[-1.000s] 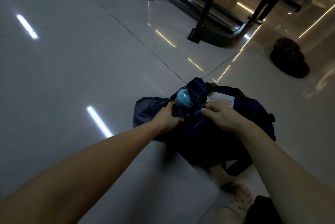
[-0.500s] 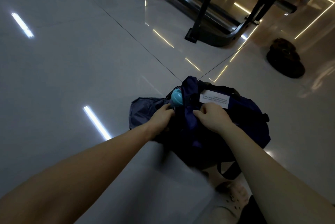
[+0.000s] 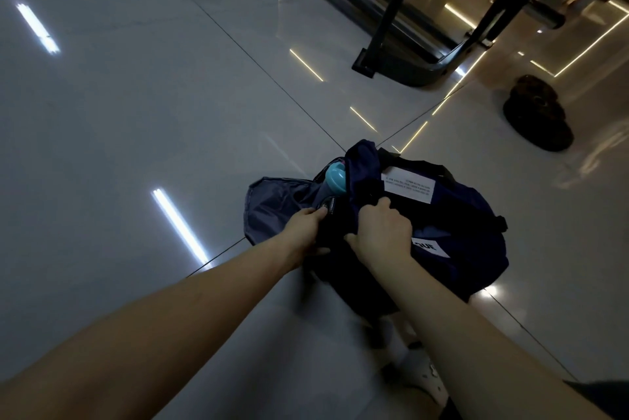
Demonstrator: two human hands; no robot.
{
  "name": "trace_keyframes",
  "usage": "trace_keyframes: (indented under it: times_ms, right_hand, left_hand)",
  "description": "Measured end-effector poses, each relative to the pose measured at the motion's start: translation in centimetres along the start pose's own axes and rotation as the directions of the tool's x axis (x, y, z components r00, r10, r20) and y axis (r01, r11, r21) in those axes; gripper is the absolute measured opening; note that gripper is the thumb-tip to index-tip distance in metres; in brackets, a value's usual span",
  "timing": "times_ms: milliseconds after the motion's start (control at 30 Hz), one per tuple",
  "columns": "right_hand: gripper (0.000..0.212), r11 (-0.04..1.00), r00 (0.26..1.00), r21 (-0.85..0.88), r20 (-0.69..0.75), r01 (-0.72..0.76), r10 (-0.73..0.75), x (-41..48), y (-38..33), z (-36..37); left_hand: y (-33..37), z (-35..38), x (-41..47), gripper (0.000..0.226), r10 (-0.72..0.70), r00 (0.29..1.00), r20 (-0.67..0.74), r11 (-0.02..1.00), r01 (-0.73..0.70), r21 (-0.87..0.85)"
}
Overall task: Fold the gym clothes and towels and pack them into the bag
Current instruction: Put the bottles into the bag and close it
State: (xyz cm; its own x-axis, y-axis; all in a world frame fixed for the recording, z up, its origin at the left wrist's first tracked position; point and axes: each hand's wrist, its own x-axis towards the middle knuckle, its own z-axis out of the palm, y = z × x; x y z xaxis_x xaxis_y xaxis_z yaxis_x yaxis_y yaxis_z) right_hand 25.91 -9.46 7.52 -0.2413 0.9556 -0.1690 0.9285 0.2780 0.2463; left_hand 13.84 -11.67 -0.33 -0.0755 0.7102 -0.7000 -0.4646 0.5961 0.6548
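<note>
View: head camera, the only one, dim and wide-angled.
Bag (image 3: 463, 259): navy, on the glossy tiled floor (image 3: 136, 113) just ahead of my foot (image 3: 420, 382), mouth open toward the left.
Left grip (image 3: 304, 234): fingers and thumb are closed on the dark rim of the bag's mouth. The fingertips go into shadow, so I cannot tell whether the bottle's dark body is in the hold too.
Right grip (image 3: 383, 232): curled tight, bunching navy fabric at the near edge of the opening. My knuckles hide what lies under them.
Bottle (image 3: 336, 178): teal cap stands out of the opening, just beyond my left fingertips. Its lower part is lost in the dark.
Navy fold (image 3: 362, 161): stands up beside the cap. Garment or bag flap, I cannot tell.
Grey lining (image 3: 275, 207): spills flat onto the floor left of the opening.
White label (image 3: 408, 186): on the bag's top, print too small to read.
Second label (image 3: 432, 247): half covered by my right wrist, only its last letters show.
Machine frame (image 3: 405, 45): black, far off, cut by the top edge.
Dark heap (image 3: 537, 117): on the floor to the right, well apart from the bag, too murky to name.
</note>
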Motion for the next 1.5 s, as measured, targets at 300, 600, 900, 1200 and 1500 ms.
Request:
trace_keyframes:
  times_ms: [300,600,900,1200,1500]
  right_hand:
    - [0.023,0.749,0.984,0.66,0.164,-0.062,-0.064,2.1,2.8,0.3]
    - [0.017,0.545,0.94,0.839,0.182,0.005,-0.288,2.1,4.4,-0.3]
    - [0.025,0.778,1.0,0.628,0.007,0.015,-0.025,2.9,3.8,1.5]
    - [0.029,0.819,0.999,0.573,-0.006,0.031,-0.033,2.9,3.0,1.0]
    - [0.037,0.914,0.995,0.397,-0.079,0.087,-0.061,1.6,2.2,1.8]
  left_hand:
    - [0.5,-1.4,0.4,0.037,0.084,0.996,-0.01,0.979,-0.08,0.186]
    - [-0.1,0.2,0.4,0.052,0.101,0.995,-0.013,0.932,-0.09,0.35]
    - [0.3,-1.3,1.2,0.015,0.306,0.949,-0.075,0.918,-0.273,0.286]
    - [3.1,-0.5,1.2,0.022,0.49,0.87,-0.057,0.791,-0.416,0.45]
    - [6.1,0.3,1.9,0.021,0.103,0.995,0.013,0.957,-0.102,0.27]
